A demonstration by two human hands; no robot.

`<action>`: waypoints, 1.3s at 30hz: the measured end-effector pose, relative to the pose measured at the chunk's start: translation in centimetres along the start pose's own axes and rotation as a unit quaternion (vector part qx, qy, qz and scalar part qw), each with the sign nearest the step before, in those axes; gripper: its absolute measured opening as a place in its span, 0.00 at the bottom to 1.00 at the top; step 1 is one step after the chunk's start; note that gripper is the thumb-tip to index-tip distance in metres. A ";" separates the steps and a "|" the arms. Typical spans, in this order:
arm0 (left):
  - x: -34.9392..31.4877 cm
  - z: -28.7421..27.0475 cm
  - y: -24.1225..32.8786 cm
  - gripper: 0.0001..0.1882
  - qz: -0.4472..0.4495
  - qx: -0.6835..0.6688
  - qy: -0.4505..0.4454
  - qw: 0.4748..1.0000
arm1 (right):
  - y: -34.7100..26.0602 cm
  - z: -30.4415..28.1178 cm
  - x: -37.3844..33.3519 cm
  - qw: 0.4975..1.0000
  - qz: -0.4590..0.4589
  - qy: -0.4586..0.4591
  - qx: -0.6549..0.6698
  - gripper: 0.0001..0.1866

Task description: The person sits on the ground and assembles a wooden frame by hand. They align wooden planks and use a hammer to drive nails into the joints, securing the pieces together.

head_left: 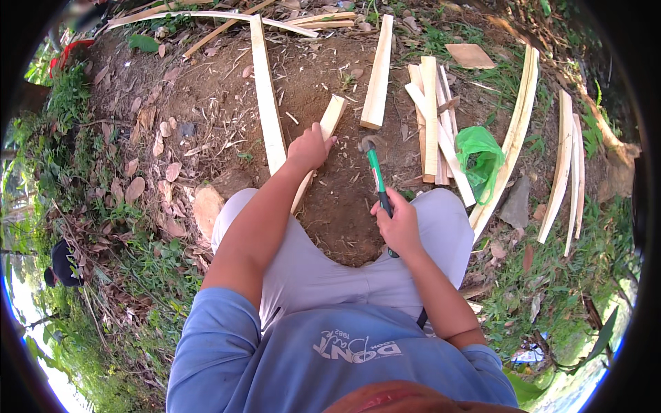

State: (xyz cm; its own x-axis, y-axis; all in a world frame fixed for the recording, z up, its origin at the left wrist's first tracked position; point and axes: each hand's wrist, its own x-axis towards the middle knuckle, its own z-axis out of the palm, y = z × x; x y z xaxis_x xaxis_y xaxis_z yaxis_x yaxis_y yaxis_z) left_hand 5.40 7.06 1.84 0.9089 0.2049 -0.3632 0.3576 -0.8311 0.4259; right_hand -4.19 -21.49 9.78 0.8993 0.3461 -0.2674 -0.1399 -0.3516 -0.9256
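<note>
Bent over bare brown soil (pixel 337 234) between parted knees, in light grey trousers (pixel 351 286) and a blue short-sleeved T-shirt (pixel 275 378). Clasping a narrow, pale, square-edged wooden stick (pixel 333 115) in the left hand (pixel 310 148), with fingers curled round its middle; tilted so as to point its far end up and to the right, just beyond the left knee. Gripping a green-and-black-handled metal hammer (pixel 376 171) in the right hand (pixel 399 226), with fingers wrapped round the dark lower grip near the right thigh; holding its head just beside the near end of a thick, pale wooden bar (pixel 378 72). Unclear whether touching the soil. Flanked on the left by a long, pale wooden plank (pixel 267 89), and on the right by a loose pile of pale wooden strips (pixel 430 117) and a crumpled, translucent green plastic bag (pixel 481 160).
</note>
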 end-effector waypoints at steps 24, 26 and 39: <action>-1.5 4.3 -2.0 0.27 -0.001 0.054 0.006 0.999 | -0.6 2.8 9.0 0.914 -0.191 0.078 -0.351 0.29; -1.5 4.3 -1.8 0.27 -0.005 0.052 0.005 0.999 | -2.3 3.1 8.7 0.912 -0.230 0.113 -0.321 0.28; -1.3 4.6 -1.7 0.27 -0.013 0.048 -0.001 0.999 | -3.6 3.6 8.8 0.885 -0.284 0.173 -0.327 0.28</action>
State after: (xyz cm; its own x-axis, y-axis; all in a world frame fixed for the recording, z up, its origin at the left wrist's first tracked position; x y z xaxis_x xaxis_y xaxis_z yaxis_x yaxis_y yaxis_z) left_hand 2.61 5.86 -2.27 0.8993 0.2261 -0.3744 0.3584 -0.8715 0.3346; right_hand 2.71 -14.02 9.76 0.8361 0.3820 0.3937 0.5436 -0.6734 -0.5010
